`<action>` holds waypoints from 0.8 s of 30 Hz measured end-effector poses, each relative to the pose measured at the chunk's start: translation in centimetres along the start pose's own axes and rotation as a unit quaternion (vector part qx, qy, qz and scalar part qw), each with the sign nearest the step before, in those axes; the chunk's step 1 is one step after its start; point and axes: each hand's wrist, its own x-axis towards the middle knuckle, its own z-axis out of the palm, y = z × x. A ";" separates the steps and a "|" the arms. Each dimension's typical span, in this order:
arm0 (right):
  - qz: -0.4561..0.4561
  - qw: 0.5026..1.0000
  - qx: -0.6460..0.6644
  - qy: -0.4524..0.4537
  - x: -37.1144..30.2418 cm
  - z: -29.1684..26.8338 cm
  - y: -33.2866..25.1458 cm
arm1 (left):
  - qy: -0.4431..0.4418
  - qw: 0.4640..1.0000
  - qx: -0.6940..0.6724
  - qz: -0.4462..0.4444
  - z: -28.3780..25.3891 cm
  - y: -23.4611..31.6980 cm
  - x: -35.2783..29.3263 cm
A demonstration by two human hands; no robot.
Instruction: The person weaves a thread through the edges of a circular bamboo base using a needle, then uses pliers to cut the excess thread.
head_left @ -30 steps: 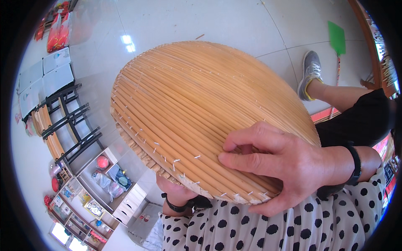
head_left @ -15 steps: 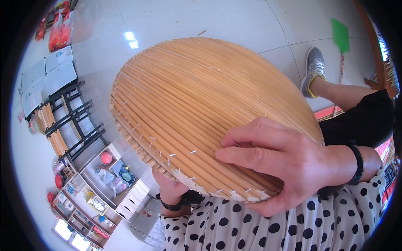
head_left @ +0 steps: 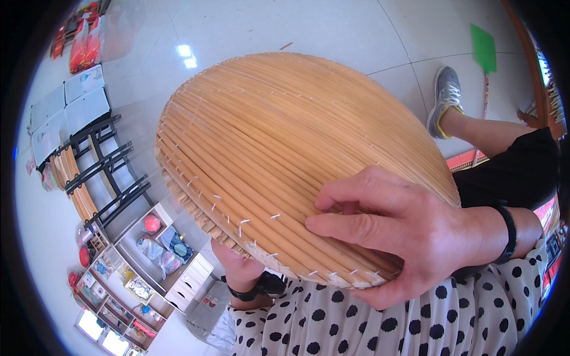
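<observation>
A large oval-looking tray of tan plant stalks [head_left: 261, 136] lies tilted above my lap. Its stalks run side by side, fastened with short white stitches, and a second layer of stalk ends shows along its left edge. My right hand [head_left: 398, 228] grips the near right rim: two bent fingers press on the top, and the thumb sits at the edge. Under the near left rim is my left hand [head_left: 237, 264]; the tray hides its fingers, so its grip does not show. Dark bands circle both wrists.
Grey tiles make up the floor [head_left: 249, 26]. On the left are folded black-framed furniture [head_left: 107, 172] and a shelf unit [head_left: 196, 276] with bags and a pink ball. At right are an outstretched leg in a grey shoe [head_left: 446, 95] and a green fly swatter [head_left: 484, 50].
The tray has shifted very slightly, and my left wrist has moved a little with it. My right hand keeps nearly the same place on the rim.
</observation>
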 end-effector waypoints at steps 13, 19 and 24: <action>0.000 1.000 -0.002 -0.006 0.1 0.2 0.0 | 0.044 0.998 -0.034 -0.012 0.7 0.3 -0.2; 0.001 1.000 0.000 -0.015 0.0 0.4 0.2 | 0.058 0.996 -0.062 0.000 1.2 0.4 -0.1; -0.003 1.000 0.002 -0.010 -0.1 0.1 0.0 | 0.107 0.980 -0.135 -0.101 2.2 2.0 -0.1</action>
